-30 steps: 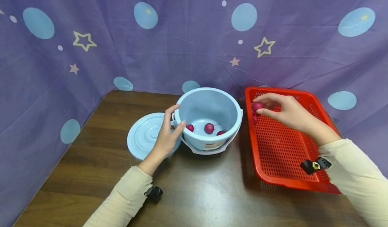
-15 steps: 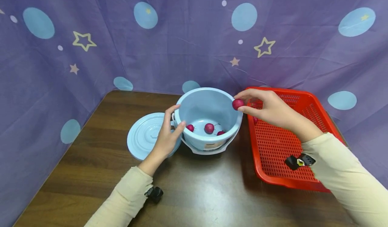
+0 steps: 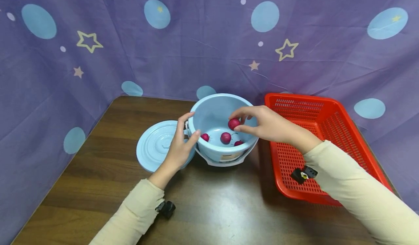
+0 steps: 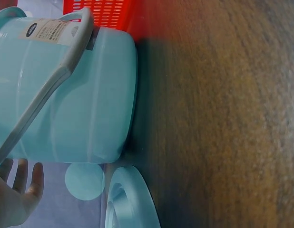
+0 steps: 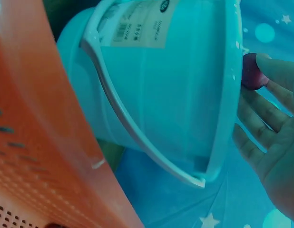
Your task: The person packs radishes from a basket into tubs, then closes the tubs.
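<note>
A light blue bucket (image 3: 222, 150) stands upright with several round dark-red fruits with thin stems, such as this fruit (image 3: 226, 138), on its floor. My left hand (image 3: 178, 147) holds the bucket's left rim, thumb at the front and fingers at the side. Over the right part of the bucket's mouth, my right hand (image 3: 262, 123) pinches another round red fruit (image 3: 234, 124) between thumb and fingers. The right wrist view shows this held fruit (image 5: 254, 72) just past the rim. The left wrist view shows my left fingers against the bucket's wall (image 4: 66, 104).
Right of the bucket lies a red perforated basket (image 3: 278, 172); a dark-red thing (image 5: 55, 225) shows partly inside it. A blue lid (image 3: 154, 147) rests on the wooden table (image 3: 209, 212) to the left, partly behind my left hand. A purple curtain (image 3: 183, 63) hangs behind.
My right hand has carried the red fruit leftward from above the basket to over the bucket's mouth. The left hand keeps its place on the rim.
</note>
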{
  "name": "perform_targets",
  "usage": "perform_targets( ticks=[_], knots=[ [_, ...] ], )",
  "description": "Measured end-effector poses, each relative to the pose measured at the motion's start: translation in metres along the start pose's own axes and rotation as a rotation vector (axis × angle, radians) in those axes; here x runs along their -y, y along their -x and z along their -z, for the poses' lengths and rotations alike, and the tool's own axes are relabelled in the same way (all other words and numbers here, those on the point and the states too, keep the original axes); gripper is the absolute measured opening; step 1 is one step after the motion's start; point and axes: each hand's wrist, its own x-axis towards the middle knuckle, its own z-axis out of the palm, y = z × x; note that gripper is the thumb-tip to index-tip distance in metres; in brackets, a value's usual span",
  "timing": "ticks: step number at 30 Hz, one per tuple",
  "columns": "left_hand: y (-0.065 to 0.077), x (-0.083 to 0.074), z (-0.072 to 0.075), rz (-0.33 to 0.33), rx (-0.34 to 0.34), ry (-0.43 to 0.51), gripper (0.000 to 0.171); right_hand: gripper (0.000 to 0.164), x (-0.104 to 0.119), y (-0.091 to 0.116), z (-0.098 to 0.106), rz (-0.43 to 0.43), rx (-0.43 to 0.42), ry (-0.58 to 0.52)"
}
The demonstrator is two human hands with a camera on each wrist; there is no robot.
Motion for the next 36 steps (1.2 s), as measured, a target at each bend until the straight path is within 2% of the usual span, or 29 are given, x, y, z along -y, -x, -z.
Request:
perform_targets(
  ticks=[9,16,20,26,36],
  knots=[
    [0.000,-0.001,-0.001,0.005,0.000,-0.010,0.060,0.029,0.002,-0.005,-0.015,-0.014,0.105,-0.017],
    [0.000,-0.001,-0.001,0.008,0.000,-0.007,0.060,0.033,0.001,-0.006,-0.018,-0.021,0.106,0.013],
    [0.000,-0.002,-0.001,0.006,-0.003,-0.002,0.059,0.029,0.000,-0.006,-0.016,-0.014,0.106,0.019],
    [0.000,-0.002,-0.001,0.004,0.004,0.002,0.059,0.028,0.001,-0.003,-0.007,-0.013,0.071,0.017],
    [0.000,-0.003,-0.001,0.015,0.003,-0.004,0.059,0.028,-0.009,0.012,0.016,-0.029,-0.042,0.026]
  ],
)
